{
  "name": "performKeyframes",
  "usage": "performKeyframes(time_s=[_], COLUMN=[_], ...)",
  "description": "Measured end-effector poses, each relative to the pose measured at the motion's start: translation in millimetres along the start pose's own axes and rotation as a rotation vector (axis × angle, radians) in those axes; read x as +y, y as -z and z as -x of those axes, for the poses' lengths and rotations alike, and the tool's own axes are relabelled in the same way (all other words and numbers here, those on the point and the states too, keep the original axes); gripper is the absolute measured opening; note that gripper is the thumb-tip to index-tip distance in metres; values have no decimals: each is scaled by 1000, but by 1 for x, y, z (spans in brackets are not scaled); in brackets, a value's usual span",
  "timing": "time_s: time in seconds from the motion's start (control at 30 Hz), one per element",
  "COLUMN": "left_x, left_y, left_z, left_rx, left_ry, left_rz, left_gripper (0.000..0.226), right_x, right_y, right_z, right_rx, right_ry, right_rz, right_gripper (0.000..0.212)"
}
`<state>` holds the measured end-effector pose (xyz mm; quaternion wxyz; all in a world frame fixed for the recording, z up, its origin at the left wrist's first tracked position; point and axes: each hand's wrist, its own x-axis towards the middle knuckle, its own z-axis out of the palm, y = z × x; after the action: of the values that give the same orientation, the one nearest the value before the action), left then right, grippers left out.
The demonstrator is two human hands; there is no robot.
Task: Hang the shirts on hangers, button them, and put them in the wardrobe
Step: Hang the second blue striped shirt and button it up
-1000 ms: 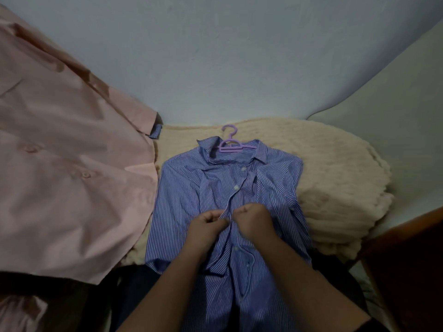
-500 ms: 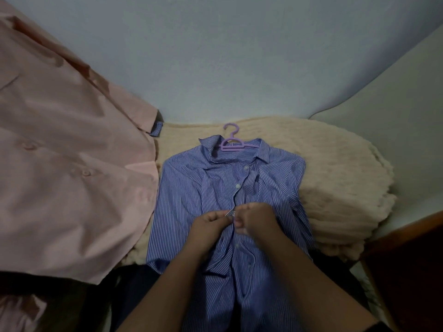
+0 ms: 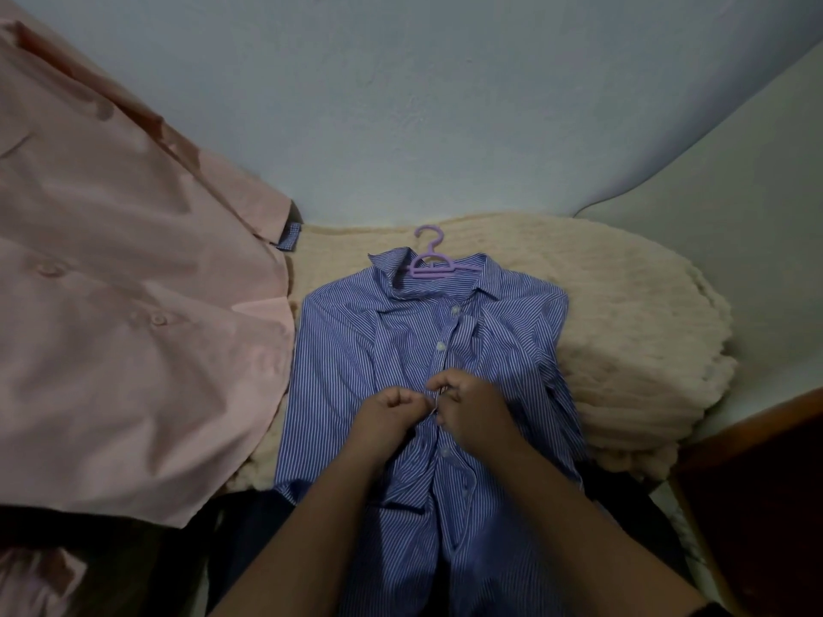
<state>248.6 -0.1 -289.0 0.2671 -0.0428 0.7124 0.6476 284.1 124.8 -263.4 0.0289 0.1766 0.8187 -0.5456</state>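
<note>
Shirt (image 3: 387, 349): blue striped, laid face-up on cream blanket (image 3: 623, 313), just beside pink shirt (image 3: 133, 305) at left; lower part trailing off blanket edge toward viewer.
Hanger (image 3: 434, 260): lilac, already seated inside collar, hook pointing toward wall (image 3: 445, 104).
Head view, placket: two upper buttons (image 3: 441, 346) look fastened; more buttons visible lower down, near right forearm, apparently still undone.
Left hand (image 3: 389, 411): curled, pinching buttonhole edge of placket at mid-chest.
Right hand (image 3: 467, 405): curled, pinching opposite placket edge, knuckles touching left hand; button itself hidden between fingertips.
Step in hand: judged as third button from top going through its hole.
Doing it well: keep both edges taut and level; tilt button edge-on, feed through slit, then pull fabric flat; check alignment against fastened pair above to avoid a skipped hole.
Watch for: bunched folds under left wrist dragging placket sideways; smooth before moving down.
Remaining: lower buttons, then wardrobe, not in view.
</note>
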Motion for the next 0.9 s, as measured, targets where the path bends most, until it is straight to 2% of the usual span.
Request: performKeyframes(time_s=[0.1, 0.17, 0.3, 0.4, 0.57, 0.73, 0.9], left_x=[-3, -4, -5, -5, -4, 7, 17], left_y=[0, -1, -1, 1, 4, 8, 4], left_z=[0, 1, 2, 0, -3, -7, -9], left_rx=[14, 25, -1, -33, -82, -189, -188], left_ry=[-14, -11, -16, -15, 30, 127, 104], left_rz=[1, 5, 1, 21, -13, 11, -18], left_gripper=[4, 8, 17, 17, 8, 11, 7], right_x=[2, 3, 6, 9, 16, 19, 15], right_y=[0, -1, 0, 2, 6, 9, 17], right_z=[-2, -3, -3, -4, -2, -3, -14], right_rx=[3, 21, 38, 51, -16, -71, 29], right_ry=[-18, -52, -174, -205, -161, -110, -108], right_rz=[0, -16, -190, -267, -322, -305, -310], right_gripper=[15, 17, 25, 15, 16, 21, 14])
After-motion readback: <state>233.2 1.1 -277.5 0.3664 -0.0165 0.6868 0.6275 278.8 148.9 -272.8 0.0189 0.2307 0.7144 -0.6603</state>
